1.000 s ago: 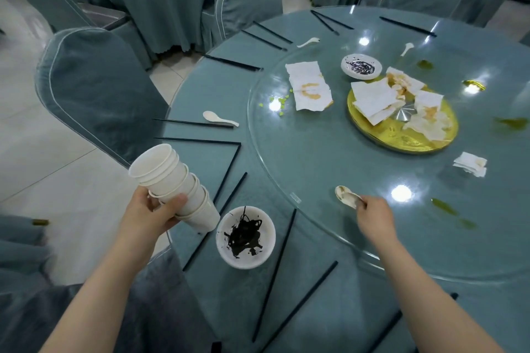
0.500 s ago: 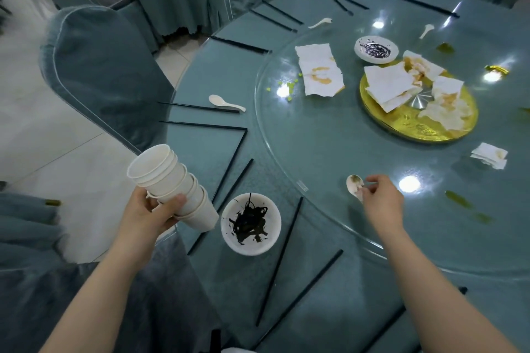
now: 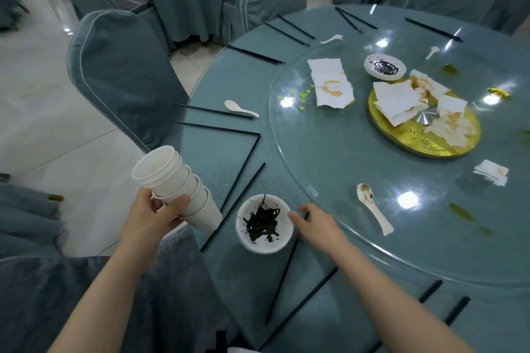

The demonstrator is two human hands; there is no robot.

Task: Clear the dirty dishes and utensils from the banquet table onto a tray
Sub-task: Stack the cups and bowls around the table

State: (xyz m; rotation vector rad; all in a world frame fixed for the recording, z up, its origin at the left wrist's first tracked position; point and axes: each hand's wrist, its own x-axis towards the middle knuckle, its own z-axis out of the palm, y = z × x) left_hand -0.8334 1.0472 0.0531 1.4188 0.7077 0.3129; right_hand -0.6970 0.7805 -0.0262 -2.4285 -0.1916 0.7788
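Observation:
My left hand (image 3: 155, 213) grips a tilted stack of white paper cups (image 3: 175, 183) off the table's near-left edge. My right hand (image 3: 315, 222) reaches the right rim of a white bowl (image 3: 263, 223) smeared with black sauce; its thumb touches the rim and the fingers lie behind it. A dirty white spoon (image 3: 372, 206) lies alone on the glass turntable (image 3: 329, 152) to the right. Several black chopsticks (image 3: 243, 189) lie around the bowl. Farther off are another spoon (image 3: 241, 107), a small sauce dish (image 3: 384, 66) and stained napkins (image 3: 329, 82).
A gold platter (image 3: 430, 143) with crumpled napkins sits on the turntable. A folded napkin (image 3: 491, 172) lies at the right. Covered chairs (image 3: 120, 77) ring the round table. More chopsticks and spoons (image 3: 332, 38) lie along the far edge.
My right hand let go of the dirty spoon on the turntable and moved left to the sauce-smeared bowl. The left hand keeps holding the cup stack.

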